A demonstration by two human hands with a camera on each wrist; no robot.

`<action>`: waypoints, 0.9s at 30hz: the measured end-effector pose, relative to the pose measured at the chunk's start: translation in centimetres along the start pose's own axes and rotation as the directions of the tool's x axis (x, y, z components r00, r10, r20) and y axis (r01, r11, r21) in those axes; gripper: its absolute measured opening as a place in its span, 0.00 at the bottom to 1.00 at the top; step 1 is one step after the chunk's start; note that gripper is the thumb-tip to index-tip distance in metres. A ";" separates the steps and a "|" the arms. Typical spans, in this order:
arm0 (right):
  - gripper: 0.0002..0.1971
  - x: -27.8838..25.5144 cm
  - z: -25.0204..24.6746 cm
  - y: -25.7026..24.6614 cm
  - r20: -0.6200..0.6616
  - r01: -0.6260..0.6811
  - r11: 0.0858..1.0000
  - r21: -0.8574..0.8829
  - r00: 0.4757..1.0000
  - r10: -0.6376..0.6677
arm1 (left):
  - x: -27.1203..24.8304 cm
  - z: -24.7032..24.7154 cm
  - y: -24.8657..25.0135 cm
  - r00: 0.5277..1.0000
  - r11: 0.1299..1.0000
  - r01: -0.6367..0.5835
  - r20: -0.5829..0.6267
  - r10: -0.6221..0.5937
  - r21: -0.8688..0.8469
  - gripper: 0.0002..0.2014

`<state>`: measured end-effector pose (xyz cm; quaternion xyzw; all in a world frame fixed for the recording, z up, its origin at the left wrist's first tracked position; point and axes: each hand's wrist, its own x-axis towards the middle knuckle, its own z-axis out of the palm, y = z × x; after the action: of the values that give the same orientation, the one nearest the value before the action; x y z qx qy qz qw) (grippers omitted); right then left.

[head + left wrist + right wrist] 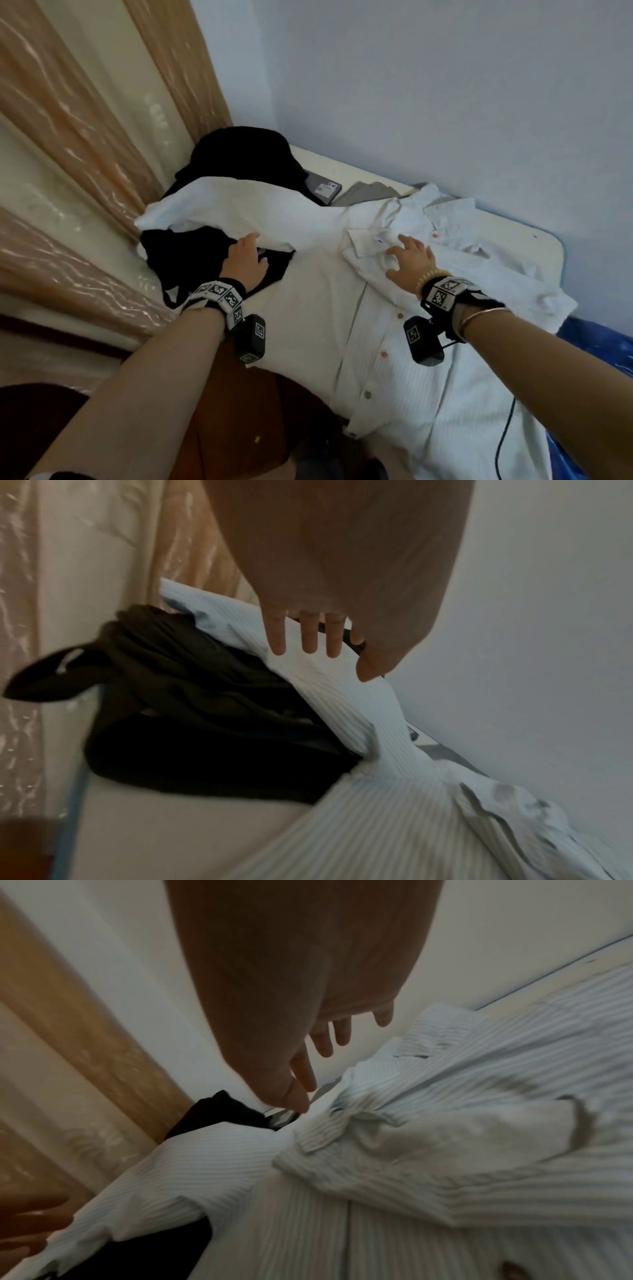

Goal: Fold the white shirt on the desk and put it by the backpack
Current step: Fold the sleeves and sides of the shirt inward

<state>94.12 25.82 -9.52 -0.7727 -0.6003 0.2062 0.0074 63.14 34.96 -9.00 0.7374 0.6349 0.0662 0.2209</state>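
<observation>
We have the white striped shirt point(394, 335) spread front-up and unfolded across the desk point(534, 240), one sleeve point(219, 205) draped over the black backpack point(239, 157).

Going from large to small: the shirt covers most of the desk, collar point(404, 219) toward the wall, buttoned placket point(380, 356) running back toward us. It looks light, limp and crease-prone, so we judge it will sag and slide unless taken by firmer parts: shoulder seams, collar, cuff edge. Our left hand point(245, 262) lies with straight fingers at the lower edge of the draped sleeve, gripping nothing. Our right hand point(409, 262) rests splayed and open near the collar, fingertips point(329, 1042) loose, holding nothing.
</observation>
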 end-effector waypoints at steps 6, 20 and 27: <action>0.24 2.9 0.0 -7.5 -0.008 0.078 0.997 0.017 0.997 -0.077 | 2.1 -4.8 -5.6 0.994 0.991 0.097 -0.032 -0.100 -0.096 0.23; 0.20 11.5 3.2 -19.6 0.038 0.112 0.992 0.061 0.993 -0.114 | 10.7 -10.2 -17.3 0.958 0.954 0.277 0.105 -0.266 -0.113 0.36; 0.20 13.5 3.4 -20.8 0.042 0.111 0.990 0.089 0.992 -0.115 | 13.9 -9.7 -19.6 0.959 0.956 0.268 0.128 -0.252 -0.121 0.35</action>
<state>76.36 43.43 -11.43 -0.7313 -0.6338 0.2493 0.0384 44.28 52.59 -10.94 0.6330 0.7070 0.0389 0.3130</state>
